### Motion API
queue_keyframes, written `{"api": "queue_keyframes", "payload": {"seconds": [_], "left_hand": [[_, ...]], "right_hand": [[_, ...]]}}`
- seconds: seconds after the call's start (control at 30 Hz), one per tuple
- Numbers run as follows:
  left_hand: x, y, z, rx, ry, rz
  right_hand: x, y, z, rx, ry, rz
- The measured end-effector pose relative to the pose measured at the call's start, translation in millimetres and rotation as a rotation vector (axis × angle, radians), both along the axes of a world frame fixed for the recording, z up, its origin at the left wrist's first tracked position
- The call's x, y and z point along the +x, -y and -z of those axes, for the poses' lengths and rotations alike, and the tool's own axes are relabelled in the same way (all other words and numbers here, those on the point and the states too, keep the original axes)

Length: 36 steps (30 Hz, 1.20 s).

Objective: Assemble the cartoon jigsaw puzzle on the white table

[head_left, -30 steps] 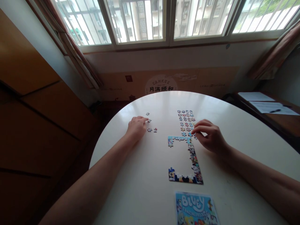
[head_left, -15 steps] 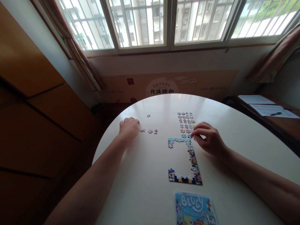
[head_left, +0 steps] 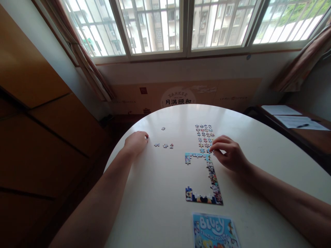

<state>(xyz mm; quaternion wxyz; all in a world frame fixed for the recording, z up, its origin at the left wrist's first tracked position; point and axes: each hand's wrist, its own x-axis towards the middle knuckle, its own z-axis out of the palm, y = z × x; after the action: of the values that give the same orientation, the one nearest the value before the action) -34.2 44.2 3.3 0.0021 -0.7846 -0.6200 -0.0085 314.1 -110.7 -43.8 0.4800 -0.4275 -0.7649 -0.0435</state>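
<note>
My left hand [head_left: 136,143] is closed at the table's left side, with a small puzzle piece [head_left: 146,137] showing at its fingertips. Right of it lie a few loose puzzle pieces [head_left: 165,146], and a single piece [head_left: 163,128] sits farther back. My right hand [head_left: 230,151] pinches at a light blue puzzle piece [head_left: 209,150] beside the front of the rows of loose pieces [head_left: 204,134]. Whether that piece is lifted I cannot tell. Just in front lies the partly joined puzzle border [head_left: 213,179], with a gap along its left side.
A blue picture sheet marked "Bluey" [head_left: 216,230] lies at the near edge of view on the round white table [head_left: 155,206]. Papers [head_left: 297,122] and a pen [head_left: 303,125] rest on a brown surface to the right. A wooden cabinet [head_left: 33,137] stands at left.
My left hand has moved a little to the left, away from the loose pieces, and a piece now shows at its fingertips. My right hand has stayed almost still.
</note>
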Motion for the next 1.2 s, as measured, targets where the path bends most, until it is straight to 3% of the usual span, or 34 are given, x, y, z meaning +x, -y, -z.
{"api": "queue_keyframes", "payload": {"seconds": [0.27, 0.6, 0.7, 0.77, 0.83, 0.93, 1.07, 1.2], "left_hand": [[-6.4, -1.2, -5.7, -0.102, -0.048, -0.026], [-14.0, 15.6, -31.6, -0.309, -0.038, -0.046], [-5.9, 31.0, -40.8, -0.310, 0.129, 0.011], [9.0, 44.9, -44.3, -0.278, 0.377, 0.095], [30.2, 59.5, -42.4, -0.336, 0.602, 0.191], [63.8, 78.1, -27.7, -0.550, 0.822, 0.261], [91.1, 91.5, -3.2, -0.785, 0.931, 0.252], [95.7, 94.0, 3.8, -0.870, 0.968, 0.233]], "right_hand": [[-0.4, 0.1, -0.2, -0.007, 0.005, -0.015], [1.1, -1.7, 2.2, 0.011, 0.069, -0.055], [-0.6, -0.7, -0.1, 0.010, 0.119, -0.078], [-3.8, 1.2, -2.8, 0.019, 0.155, -0.097], [-8.7, 3.9, -5.7, 0.038, 0.189, -0.122], [-17.7, 8.8, -9.6, 0.064, 0.229, -0.150], [-28.4, 14.6, -12.4, 0.062, 0.273, -0.166], [-34.6, 16.4, -13.0, 0.032, 0.295, -0.199]]}}
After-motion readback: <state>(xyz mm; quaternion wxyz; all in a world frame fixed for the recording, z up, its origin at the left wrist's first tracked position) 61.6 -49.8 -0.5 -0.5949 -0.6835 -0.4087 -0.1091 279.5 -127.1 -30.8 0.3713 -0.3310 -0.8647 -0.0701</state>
